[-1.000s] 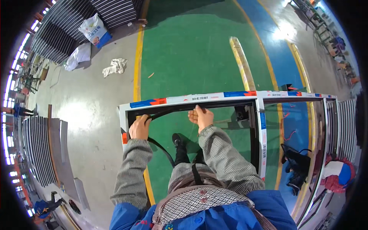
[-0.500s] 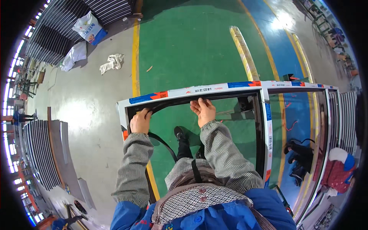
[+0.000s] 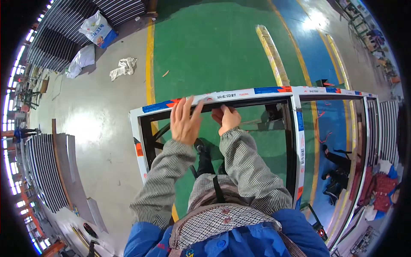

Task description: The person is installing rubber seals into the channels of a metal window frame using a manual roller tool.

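Observation:
A large rectangular frame [image 3: 239,95], wrapped in white, blue and orange printed protective film, lies before me with dark inner edges. My left hand [image 3: 185,124] is raised over its far rail near the left corner, fingers stretched and slightly spread, holding nothing. Farther right, my right hand [image 3: 227,118] has its fingers bent and pinched against the inner edge of that rail, on a thin black sealing strip that they mostly hide. A loose black length of strip [image 3: 161,132] slants across the opening beside my left wrist.
A yellowish wrapped bar [image 3: 272,55] lies on the green floor beyond the frame. A crumpled white cloth [image 3: 123,68] and a white-and-blue bag [image 3: 98,29] are at the far left, near stacked profiles [image 3: 45,171]. Another person in red clothing [image 3: 381,188] is at the right.
My left hand has left the inner left corner, moved right and opened above the far rail. My right hand stays at about the same spot, its fingers more tightly bent.

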The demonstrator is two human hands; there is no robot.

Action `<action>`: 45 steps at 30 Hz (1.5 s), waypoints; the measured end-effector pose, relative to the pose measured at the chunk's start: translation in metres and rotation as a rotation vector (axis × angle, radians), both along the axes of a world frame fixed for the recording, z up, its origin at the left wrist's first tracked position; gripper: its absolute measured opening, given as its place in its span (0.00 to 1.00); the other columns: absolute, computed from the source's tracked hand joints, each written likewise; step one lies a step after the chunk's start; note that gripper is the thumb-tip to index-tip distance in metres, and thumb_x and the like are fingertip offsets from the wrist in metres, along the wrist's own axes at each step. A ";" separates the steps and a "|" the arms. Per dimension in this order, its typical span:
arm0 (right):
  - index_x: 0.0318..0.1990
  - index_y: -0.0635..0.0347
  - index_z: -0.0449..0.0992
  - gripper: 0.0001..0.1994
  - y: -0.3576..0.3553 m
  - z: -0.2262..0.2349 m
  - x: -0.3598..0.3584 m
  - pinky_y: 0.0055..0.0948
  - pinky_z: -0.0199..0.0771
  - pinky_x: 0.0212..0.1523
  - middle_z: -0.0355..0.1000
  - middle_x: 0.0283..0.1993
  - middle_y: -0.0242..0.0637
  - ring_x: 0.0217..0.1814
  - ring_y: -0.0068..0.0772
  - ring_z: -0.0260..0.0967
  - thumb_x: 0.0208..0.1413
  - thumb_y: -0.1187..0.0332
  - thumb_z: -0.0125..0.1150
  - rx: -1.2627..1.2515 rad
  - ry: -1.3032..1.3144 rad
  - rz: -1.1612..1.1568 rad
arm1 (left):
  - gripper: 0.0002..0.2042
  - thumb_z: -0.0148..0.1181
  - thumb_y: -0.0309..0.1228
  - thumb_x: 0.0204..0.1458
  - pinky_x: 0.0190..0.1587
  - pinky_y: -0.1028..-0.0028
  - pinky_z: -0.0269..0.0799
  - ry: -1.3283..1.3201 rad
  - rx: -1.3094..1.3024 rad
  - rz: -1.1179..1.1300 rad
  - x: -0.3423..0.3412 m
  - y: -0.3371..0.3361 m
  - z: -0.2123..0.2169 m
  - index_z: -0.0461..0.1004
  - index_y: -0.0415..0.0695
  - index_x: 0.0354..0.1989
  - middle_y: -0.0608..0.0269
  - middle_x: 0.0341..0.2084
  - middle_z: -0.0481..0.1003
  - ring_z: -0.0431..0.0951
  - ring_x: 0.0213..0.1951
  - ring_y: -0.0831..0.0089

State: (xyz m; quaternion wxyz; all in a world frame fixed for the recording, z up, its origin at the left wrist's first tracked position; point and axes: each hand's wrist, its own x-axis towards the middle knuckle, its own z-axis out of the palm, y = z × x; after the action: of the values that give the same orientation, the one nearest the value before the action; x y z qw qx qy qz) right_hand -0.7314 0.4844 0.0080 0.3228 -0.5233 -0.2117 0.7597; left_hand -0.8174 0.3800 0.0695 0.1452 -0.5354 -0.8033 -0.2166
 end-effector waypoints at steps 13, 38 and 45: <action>0.40 0.61 0.70 0.06 0.003 -0.015 0.013 0.28 0.78 0.26 0.76 0.33 0.37 0.28 0.29 0.75 0.57 0.72 0.53 0.016 0.115 0.046 | 0.34 0.66 0.30 0.35 0.54 0.63 0.59 -0.031 -0.158 -0.135 -0.014 0.037 -0.005 0.63 0.46 0.57 0.62 0.42 0.70 0.69 0.47 0.64; 0.53 0.59 0.64 0.27 0.093 0.034 0.035 0.35 0.62 0.45 0.66 0.42 0.36 0.44 0.37 0.64 0.41 0.67 0.61 2.145 -0.911 0.972 | 0.32 0.65 0.31 0.34 0.46 0.67 0.64 0.033 -0.150 -0.063 0.001 0.064 -0.036 0.63 0.43 0.53 0.65 0.36 0.68 0.69 0.40 0.66; 0.55 0.62 0.62 0.32 0.122 0.043 0.066 0.37 0.61 0.49 0.65 0.46 0.39 0.48 0.40 0.63 0.37 0.71 0.64 2.026 -1.024 1.061 | 0.27 0.62 0.33 0.39 0.42 0.69 0.65 0.076 -0.134 -0.118 0.022 0.096 -0.032 0.65 0.44 0.51 0.67 0.34 0.68 0.69 0.38 0.70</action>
State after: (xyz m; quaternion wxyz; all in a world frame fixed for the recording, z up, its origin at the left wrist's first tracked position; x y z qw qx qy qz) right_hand -0.6654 0.6064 0.0514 0.1151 -0.1254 -0.9854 0.0014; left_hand -0.7954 0.4760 0.0375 0.1265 -0.5982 -0.7769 -0.1502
